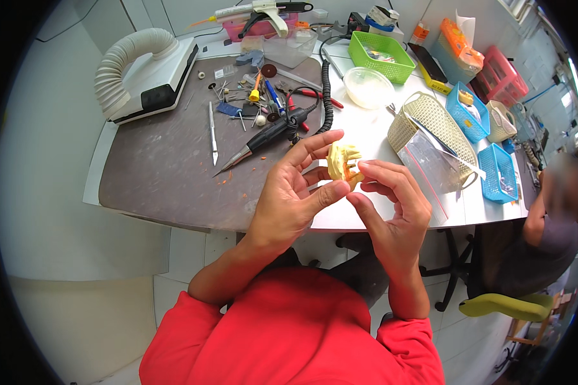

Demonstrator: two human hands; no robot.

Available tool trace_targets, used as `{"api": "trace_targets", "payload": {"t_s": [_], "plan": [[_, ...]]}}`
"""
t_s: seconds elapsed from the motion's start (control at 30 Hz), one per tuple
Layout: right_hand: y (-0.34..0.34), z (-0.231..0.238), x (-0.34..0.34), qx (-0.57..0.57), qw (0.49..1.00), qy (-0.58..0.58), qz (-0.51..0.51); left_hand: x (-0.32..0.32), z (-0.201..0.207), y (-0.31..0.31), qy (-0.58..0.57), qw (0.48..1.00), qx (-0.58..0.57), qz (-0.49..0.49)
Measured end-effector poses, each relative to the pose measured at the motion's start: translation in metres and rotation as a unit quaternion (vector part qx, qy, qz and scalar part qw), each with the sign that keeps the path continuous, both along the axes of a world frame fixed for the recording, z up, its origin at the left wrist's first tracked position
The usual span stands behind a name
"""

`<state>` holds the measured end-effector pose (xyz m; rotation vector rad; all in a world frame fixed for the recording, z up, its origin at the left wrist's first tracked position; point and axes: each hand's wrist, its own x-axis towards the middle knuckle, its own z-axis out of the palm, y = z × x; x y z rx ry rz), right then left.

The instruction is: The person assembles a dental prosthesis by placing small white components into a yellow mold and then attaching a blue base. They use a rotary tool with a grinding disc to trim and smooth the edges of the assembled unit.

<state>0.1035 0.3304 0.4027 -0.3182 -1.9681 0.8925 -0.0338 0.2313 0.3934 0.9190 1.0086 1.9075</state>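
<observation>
A pale yellow dental model (337, 160) is held up over the front edge of the bench, between both hands. My left hand (295, 186) grips it from the left, thumb below and fingers behind. From the right, the closed fingertips of my right hand (395, 199) meet at the model's side. Whether they pinch a small part there cannot be made out. Dark pin-like pieces and a patch of orange show in the model's gap. Beyond the left hand, a black rotary handpiece (269, 136) with a pointed metal tip lies on the grey mat (154, 154), near a slim metal knife (213, 135).
Burs, discs and small tools (250, 96) clutter the mat's far part. A white suction unit with ribbed hose (135, 70) stands back left. At right are a green basket (382, 58), a beige basket (423, 109) and blue baskets (497, 173). Another person (539, 237) sits far right.
</observation>
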Motion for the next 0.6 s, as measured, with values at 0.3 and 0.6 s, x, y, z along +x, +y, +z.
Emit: {"api": "trace_targets", "payload": {"t_s": [0.3,0.6], "plan": [[0.01,-0.012,-0.007,-0.021,0.999,-0.032,0.022,0.003,-0.023,-0.001,-0.055,0.998,-0.011,0.016],[0.014,-0.011,-0.008,-0.007,0.998,-0.046,0.03,0.01,-0.029,0.0,-0.18,0.984,-0.007,0.017]]}}
